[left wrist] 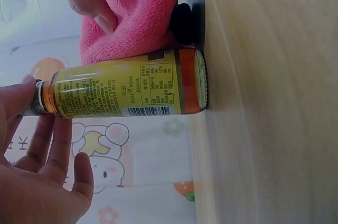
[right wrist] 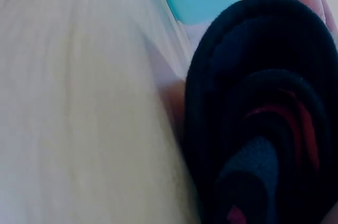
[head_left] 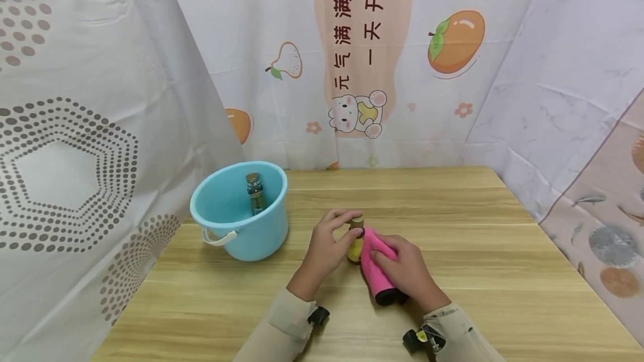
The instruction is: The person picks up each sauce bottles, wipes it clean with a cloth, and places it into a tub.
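A small glass bottle [head_left: 354, 250] with a yellow label stands upright on the wooden table. My left hand [head_left: 322, 250] pinches it at the neck and cap between thumb and fingers. In the left wrist view, the bottle's printed label [left wrist: 105, 91] and barcode show, and its base is at the tabletop. My right hand [head_left: 407, 270] grips a folded pink cloth [head_left: 374, 275] with black trim, and the plush fabric lies against the bottle's side. Black folds of the cloth's edge [right wrist: 253, 39] fill much of the right wrist view, hiding most of that hand.
To the left stands a light blue bucket [head_left: 259, 242] with a white handle [head_left: 219, 238]. Inside it leans another bottle [head_left: 255, 194] with a brownish cap. Printed curtains [head_left: 282, 10] hang behind the table [head_left: 453, 217] and along both sides.
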Available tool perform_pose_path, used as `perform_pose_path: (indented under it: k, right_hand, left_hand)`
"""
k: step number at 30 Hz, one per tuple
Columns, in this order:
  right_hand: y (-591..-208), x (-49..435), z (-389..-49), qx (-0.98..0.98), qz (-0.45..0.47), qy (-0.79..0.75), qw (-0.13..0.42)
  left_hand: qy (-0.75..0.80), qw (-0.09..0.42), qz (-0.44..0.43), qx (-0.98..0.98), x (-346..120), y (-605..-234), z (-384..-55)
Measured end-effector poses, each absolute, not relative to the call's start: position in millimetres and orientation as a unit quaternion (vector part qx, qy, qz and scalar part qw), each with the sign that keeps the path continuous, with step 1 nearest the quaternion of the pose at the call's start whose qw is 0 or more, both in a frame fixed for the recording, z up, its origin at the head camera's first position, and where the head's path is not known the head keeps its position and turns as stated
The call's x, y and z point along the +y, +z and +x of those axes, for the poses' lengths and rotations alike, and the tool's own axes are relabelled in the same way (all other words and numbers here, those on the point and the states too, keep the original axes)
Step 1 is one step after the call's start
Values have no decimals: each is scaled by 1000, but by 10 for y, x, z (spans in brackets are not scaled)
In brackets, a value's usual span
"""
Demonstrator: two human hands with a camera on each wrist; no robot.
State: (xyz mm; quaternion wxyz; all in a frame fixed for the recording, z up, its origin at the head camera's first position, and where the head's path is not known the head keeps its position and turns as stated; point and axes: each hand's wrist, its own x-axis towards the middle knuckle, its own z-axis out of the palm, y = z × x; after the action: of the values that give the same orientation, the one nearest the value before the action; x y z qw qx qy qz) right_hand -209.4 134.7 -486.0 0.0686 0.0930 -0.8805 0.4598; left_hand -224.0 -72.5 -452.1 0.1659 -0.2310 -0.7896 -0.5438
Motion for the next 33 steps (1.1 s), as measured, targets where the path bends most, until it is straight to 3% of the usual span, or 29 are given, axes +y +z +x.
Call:
perform_pose_path:
  k: [18, 33]
  right_hand:
    - [-4837, 1350, -2074, -843, 150, 493, 154]
    - [-4852, 1361, -2100, -808, 182, 528, 186]
  left_hand:
    - [-544, 152, -241, -790, -754, -4508, -2232]
    - [-538, 136, -257, -791, -756, -4518, -2237]
